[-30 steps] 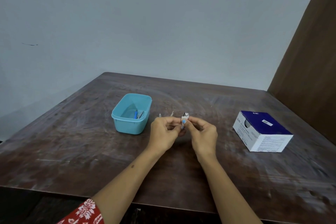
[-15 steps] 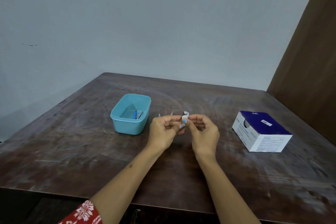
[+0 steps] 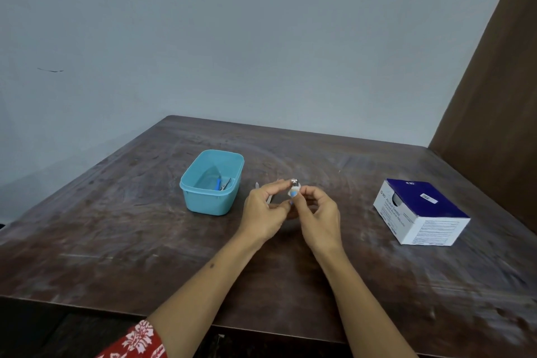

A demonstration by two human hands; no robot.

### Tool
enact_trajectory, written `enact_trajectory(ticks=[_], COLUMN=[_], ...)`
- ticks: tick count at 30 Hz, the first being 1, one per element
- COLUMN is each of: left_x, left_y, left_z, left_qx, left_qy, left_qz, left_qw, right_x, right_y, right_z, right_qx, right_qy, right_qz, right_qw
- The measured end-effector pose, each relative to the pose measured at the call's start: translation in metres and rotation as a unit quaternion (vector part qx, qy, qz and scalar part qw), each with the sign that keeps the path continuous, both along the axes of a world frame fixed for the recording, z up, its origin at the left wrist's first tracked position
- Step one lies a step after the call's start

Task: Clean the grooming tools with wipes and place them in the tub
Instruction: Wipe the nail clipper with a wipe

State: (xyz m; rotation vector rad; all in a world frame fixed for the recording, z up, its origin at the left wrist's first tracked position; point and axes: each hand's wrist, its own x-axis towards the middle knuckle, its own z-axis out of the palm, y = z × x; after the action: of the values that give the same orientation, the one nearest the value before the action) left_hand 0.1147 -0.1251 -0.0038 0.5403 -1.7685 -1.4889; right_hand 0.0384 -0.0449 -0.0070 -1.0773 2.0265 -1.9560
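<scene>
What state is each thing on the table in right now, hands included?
Light blue plastic tub: uncovered, upright, some tools already inside.
Small silver metal nail clipper: held above the table between both hands.
White wipe: pinched against the clipper.
Blue and white cardboard swab box: dispensing hole open.
Left hand: pinching.
Right hand: pinching.

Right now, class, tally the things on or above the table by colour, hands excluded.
Turquoise: 1, the tub
Blue-and-white: 1, the swab box
Silver: 1, the small metal tool held in both hands
White: 1, the wipe wrapped around it
Total: 4
</scene>
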Motion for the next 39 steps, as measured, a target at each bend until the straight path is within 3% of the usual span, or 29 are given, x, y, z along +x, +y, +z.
enact_trajectory(ticks=[5, 8, 11, 16, 23, 27, 32, 36, 39], left_x=[0.002, 0.003, 0.003, 0.004, 0.003, 0.002, 0.002, 0.003, 0.003], left_y=[-0.003, -0.004, -0.006, -0.006, -0.004, -0.006, -0.004, -0.005, -0.005], left_z=[0.007, 0.008, 0.007, 0.011, 0.010, 0.009, 0.008, 0.008, 0.008], left_qx=[0.010, -0.035, -0.012, 0.040, 0.018, 0.016, 0.011, 0.000, 0.003], left_qy=[0.016, 0.028, 0.035, 0.086, 0.069, 0.070, 0.062, 0.064, 0.060], left_qz=[0.044, 0.064, 0.066, 0.063, 0.060, 0.090, 0.073, 0.087, 0.085], left_qw=[0.999, 0.997, 0.997, 0.994, 0.996, 0.993, 0.995, 0.994, 0.995], right_x=[-0.005, -0.001, 0.003, 0.003, 0.006, 0.004, 0.007, 0.004, 0.005], right_y=[-0.003, -0.002, -0.001, -0.002, 0.000, -0.001, -0.001, -0.002, -0.002], right_z=[-0.007, -0.005, -0.004, -0.005, -0.003, -0.005, -0.002, -0.005, -0.004], right_qx=[0.036, 0.055, 0.072, 0.124, 0.083, 0.140, 0.077, 0.146, 0.129], right_qy=[0.083, 0.159, 0.203, 0.229, 0.253, 0.253, 0.285, 0.289, 0.306], right_qz=[-0.060, -0.067, -0.065, -0.052, -0.092, -0.083, -0.133, -0.111, -0.128], right_qw=[0.994, 0.984, 0.974, 0.964, 0.960, 0.954, 0.946, 0.940, 0.934])
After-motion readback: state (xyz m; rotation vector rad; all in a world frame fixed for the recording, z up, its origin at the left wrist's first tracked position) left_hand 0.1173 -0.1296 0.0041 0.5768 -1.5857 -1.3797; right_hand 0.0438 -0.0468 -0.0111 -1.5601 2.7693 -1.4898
